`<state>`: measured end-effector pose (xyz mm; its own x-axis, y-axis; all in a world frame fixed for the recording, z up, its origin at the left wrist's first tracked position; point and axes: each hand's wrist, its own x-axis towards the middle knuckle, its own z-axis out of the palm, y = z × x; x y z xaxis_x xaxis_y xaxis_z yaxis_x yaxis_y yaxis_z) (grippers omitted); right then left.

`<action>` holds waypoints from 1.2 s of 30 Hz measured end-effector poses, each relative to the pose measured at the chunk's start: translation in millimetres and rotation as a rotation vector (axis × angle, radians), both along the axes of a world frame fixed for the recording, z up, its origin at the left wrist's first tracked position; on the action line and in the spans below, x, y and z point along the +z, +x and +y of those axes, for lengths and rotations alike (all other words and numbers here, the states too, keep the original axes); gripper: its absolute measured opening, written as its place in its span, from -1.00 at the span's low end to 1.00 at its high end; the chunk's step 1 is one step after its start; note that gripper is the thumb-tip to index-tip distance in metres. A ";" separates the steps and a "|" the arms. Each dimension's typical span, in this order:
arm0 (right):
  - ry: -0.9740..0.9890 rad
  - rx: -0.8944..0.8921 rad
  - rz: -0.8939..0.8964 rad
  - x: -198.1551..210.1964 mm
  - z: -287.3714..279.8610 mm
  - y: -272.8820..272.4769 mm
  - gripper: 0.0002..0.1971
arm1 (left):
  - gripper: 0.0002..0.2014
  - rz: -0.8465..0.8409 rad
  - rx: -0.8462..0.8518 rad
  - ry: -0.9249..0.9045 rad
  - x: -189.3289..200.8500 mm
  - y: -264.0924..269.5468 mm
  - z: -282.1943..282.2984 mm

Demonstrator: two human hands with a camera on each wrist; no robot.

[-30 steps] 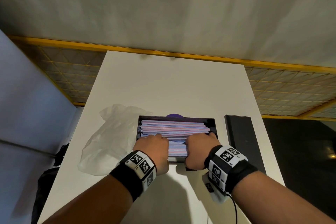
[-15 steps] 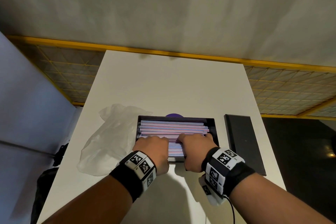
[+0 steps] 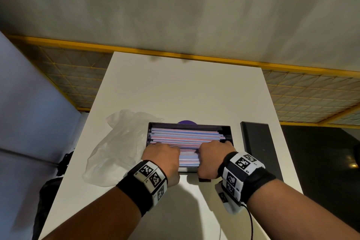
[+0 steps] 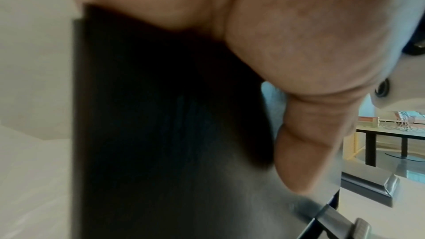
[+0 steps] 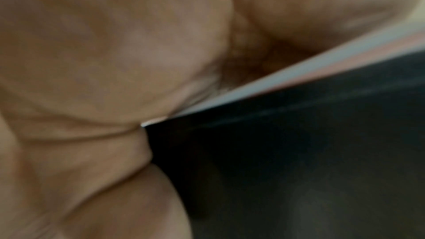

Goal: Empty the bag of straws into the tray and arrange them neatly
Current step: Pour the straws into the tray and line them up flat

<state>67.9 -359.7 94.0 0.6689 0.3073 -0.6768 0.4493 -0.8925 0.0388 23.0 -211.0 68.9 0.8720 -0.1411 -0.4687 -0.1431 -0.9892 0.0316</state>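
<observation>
Working over a shallow black rectangular tray (image 3: pixel 227 129) at the near middle of the white table (image 3: pixel 185 87), you have both hands down on its load of pink, blue and white striped paper straws (image 3: pixel 185 137), which lie side by side running left to right and fill the tray. Your left hand (image 3: pixel 162 157) covers the near left part of the stack, knuckles up and fingers curled down onto the straws; your right hand (image 3: pixel 211 157) does the same at the near right, its outer edge against the tray's right wall. Neither hand shows plainly whether it clamps straws or only presses on them (both wrist views are blurred, showing mostly palm against dark tray wall), so I cannot tell the grip on either side. A pale straw edge (image 5: pixel 299 72) shows under your right palm in the right wrist view. Just left of the tray, the crumpled clear plastic bag (image 3: pixel 116 148) lies slack on the table, touching the tray's left wall. A flat black rectangular panel (image 3: pixel 259 152) lies to the right, apart from the tray. A purple rounded object (image 3: pixel 186 122) peeks out behind the tray's far wall.
</observation>
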 end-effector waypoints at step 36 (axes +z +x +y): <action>0.174 -0.017 0.001 -4.4 -3.1 -0.9 -0.87 | -0.62 0.096 0.021 -0.115 -2.9 7.9 -0.7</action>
